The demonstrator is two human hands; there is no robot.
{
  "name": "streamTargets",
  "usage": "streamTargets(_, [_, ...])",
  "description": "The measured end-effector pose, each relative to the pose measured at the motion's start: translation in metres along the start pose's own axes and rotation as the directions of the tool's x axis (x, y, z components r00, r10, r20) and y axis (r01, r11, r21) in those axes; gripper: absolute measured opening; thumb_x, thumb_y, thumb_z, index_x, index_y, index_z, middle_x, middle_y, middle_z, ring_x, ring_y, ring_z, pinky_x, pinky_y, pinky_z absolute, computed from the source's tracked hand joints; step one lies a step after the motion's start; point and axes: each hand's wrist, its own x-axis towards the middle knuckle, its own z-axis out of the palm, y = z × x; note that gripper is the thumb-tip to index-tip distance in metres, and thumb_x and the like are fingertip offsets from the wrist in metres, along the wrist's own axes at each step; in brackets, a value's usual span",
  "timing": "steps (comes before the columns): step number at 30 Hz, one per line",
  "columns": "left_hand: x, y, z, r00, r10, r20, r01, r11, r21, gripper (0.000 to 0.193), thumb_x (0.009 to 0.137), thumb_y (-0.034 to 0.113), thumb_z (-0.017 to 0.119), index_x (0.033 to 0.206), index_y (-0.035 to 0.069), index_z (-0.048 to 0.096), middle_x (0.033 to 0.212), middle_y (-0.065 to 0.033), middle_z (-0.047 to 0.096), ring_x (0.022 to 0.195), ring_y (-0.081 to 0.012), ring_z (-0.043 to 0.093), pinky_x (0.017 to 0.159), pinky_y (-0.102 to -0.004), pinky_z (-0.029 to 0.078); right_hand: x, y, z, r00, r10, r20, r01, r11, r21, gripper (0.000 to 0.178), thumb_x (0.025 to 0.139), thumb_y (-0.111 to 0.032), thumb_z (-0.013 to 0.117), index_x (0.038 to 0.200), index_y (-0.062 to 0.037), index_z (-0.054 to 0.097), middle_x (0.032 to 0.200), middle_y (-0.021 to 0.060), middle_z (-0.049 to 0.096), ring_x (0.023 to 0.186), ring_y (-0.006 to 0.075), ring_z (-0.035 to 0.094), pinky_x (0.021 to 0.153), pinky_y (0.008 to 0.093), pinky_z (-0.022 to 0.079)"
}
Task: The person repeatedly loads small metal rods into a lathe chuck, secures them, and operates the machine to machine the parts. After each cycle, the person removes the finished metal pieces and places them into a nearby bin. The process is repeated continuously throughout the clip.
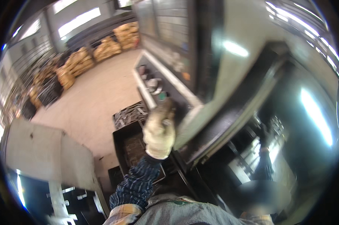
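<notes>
My left hand [159, 135], in a cream work glove with darkened fingers, reaches over the near end of a narrow dark shelf with pale edges [188, 100]. Its fingers are smeared by motion, and whether they hold anything does not show. Just past the fingertips, a small green item [162, 96] and a round metallic piece [153, 85] rest on the shelf. My right arm stretches into the dark machine opening on the right, with my right hand [265, 137] dark and blurred near shiny metal parts [276, 125]. Its fingers cannot be made out.
Below my left hand stands a dark bin [120, 144], with a crate of metal strips [130, 115] behind it. A grey panel [45, 153] is at the left. The machine's curved dark door edge [237, 116] runs between my arms. Yellow sacks [77, 62] line the far floor.
</notes>
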Motion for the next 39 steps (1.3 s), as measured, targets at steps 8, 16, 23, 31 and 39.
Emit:
streamTargets(8, [0.007, 0.022, 0.008, 0.997, 0.039, 0.063, -0.042, 0.998, 0.052, 0.031, 0.091, -0.004, 0.066, 0.121, 0.001, 0.069, 0.117, -0.0165, 0.073, 0.107, -0.0318, 0.072, 0.093, -0.0368, 0.057, 0.017, 0.051, -0.125, 0.974, -0.226, -0.012, 0.143, 0.655, -0.742, 0.038, 0.102, -0.016, 0.052, 0.138, -0.0065, 0.06, 0.11, 0.0079, 0.072, 0.094, 0.0173, 0.067, 0.084, 0.0354, 0.054])
streamTargets(16, [0.007, 0.014, -0.005, 0.987, 0.146, 0.063, -0.156, 0.967, 0.203, 0.03, 0.092, 0.005, 0.064, 0.122, 0.006, 0.07, 0.111, -0.0169, 0.073, 0.098, -0.0332, 0.073, 0.084, -0.0382, 0.06, 0.046, -0.072, -0.148, 0.966, -0.218, -0.142, 0.244, 0.572, 0.783, 0.026, 0.103, -0.011, 0.054, 0.121, 0.0054, 0.065, 0.115, 0.0144, 0.07, 0.105, 0.0261, 0.067, 0.092, 0.0381, 0.057])
streamTargets(23, [0.012, 0.022, -0.019, 0.949, -0.146, 0.278, 0.084, 0.971, 0.226, 0.028, 0.097, 0.014, 0.064, 0.124, 0.014, 0.069, 0.116, -0.0119, 0.071, 0.099, -0.0297, 0.072, 0.085, -0.0337, 0.06, -0.036, -0.167, -0.084, 0.962, -0.222, -0.157, 0.271, 0.778, 0.566, 0.026, 0.102, -0.011, 0.057, 0.121, 0.0056, 0.066, 0.109, 0.0151, 0.071, 0.099, 0.0261, 0.068, 0.088, 0.0373, 0.058])
streamTargets(31, [-0.057, 0.032, -0.119, 0.882, -0.15, 0.446, 0.149, 0.988, 0.039, 0.037, 0.099, 0.014, 0.065, 0.136, 0.011, 0.063, 0.137, -0.013, 0.064, 0.117, -0.0312, 0.068, 0.094, -0.036, 0.059, -0.111, -0.261, -0.063, 0.884, -0.393, -0.252, 0.45, 0.862, 0.234, 0.027, 0.101, -0.011, 0.061, 0.121, 0.0058, 0.067, 0.104, 0.0159, 0.073, 0.091, 0.0261, 0.069, 0.084, 0.0363, 0.059])
streamTargets(39, [-0.093, 0.043, -0.263, 0.918, -0.235, 0.319, 0.17, 0.961, 0.218, 0.041, 0.097, 0.018, 0.067, 0.137, 0.011, 0.062, 0.142, -0.0132, 0.06, 0.127, -0.0326, 0.06, 0.104, -0.0419, 0.052, -0.195, -0.321, 0.009, 0.441, -0.885, -0.147, 0.885, 0.401, 0.236, 0.032, 0.103, -0.016, 0.057, 0.128, 0.004, 0.062, 0.111, 0.0165, 0.069, 0.093, 0.0245, 0.068, 0.08, 0.0339, 0.057])
